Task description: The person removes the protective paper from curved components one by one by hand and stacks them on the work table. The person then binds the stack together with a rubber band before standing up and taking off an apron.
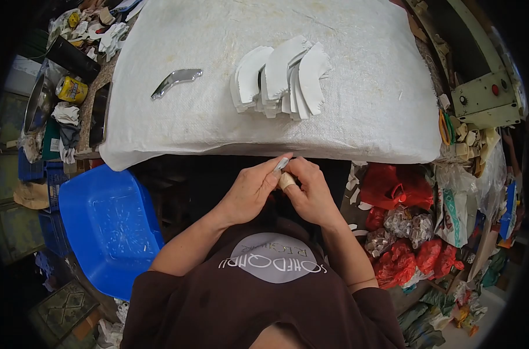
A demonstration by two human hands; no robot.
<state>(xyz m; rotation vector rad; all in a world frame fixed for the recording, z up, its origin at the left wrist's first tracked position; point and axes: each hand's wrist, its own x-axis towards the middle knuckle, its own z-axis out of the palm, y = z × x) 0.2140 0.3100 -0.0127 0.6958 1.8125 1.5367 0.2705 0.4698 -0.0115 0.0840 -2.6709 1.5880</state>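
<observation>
Both hands are close together just below the front edge of the white-covered table (369,128). My left hand (250,192) is closed, its thumb and fingers pinching a small whitish piece (282,163). My right hand (311,189) is closed beside it, fingertips near the same piece, with a beige wrap (286,181) around its thumb or a finger; whether it grips the piece too is hidden. On the table beyond lies a fanned stack of curved white pieces (282,67). Left of the stack rests a curved shiny metal piece (176,80).
A blue basin (110,227) stands at the lower left. A dark phone-like object (100,113) and a yellow can (72,90) sit at the table's left. Red bags (395,186) lie at the right, below a control box (487,99).
</observation>
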